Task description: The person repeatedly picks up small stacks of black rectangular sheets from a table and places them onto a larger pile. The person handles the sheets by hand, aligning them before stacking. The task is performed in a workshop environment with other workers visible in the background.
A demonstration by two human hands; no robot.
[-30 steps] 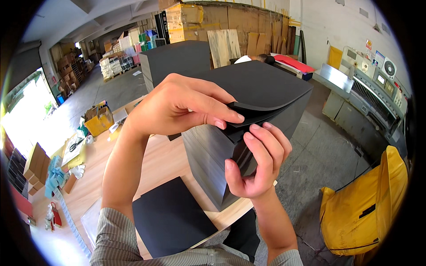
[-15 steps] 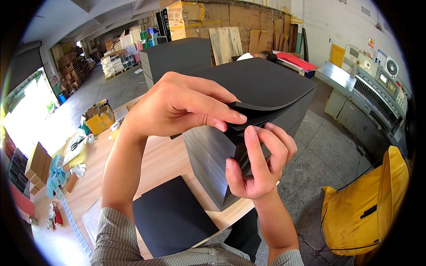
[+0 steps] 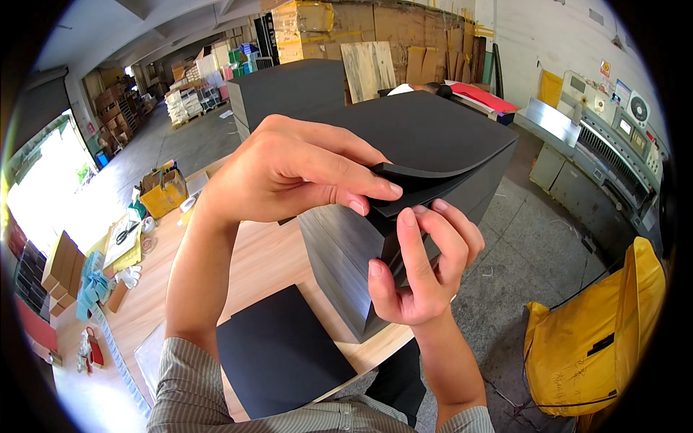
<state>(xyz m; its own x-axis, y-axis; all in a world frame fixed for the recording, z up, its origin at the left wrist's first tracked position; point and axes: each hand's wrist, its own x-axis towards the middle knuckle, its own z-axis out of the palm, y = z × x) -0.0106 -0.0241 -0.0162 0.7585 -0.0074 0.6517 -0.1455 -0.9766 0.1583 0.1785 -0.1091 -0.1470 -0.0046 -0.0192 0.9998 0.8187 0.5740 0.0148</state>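
Note:
A tall stack of black sheets (image 3: 433, 130) stands on the wooden table, its near corner toward me. My left hand (image 3: 296, 169) is closed at that corner, with the upper sheets bent upward at its fingertips. A dark gap shows between the raised sheets and those beneath. Just below the gap, my right hand (image 3: 429, 267) is palm up with curled fingers, its thumb apart from them. Its fingertips are at the edge of the lower sheets; whether they press on it is unclear. Flat on the table near me lie more black sheets (image 3: 285, 353).
Another black stack (image 3: 289, 94) rises behind. Along the left of the table (image 3: 263, 256) are a yellow box (image 3: 162, 191), scissors (image 3: 126, 232) and red-handled pliers (image 3: 94, 350). A yellow sack (image 3: 585, 346) stands at right, below a large grey machine (image 3: 606, 151). Part of a person shows beyond the stack.

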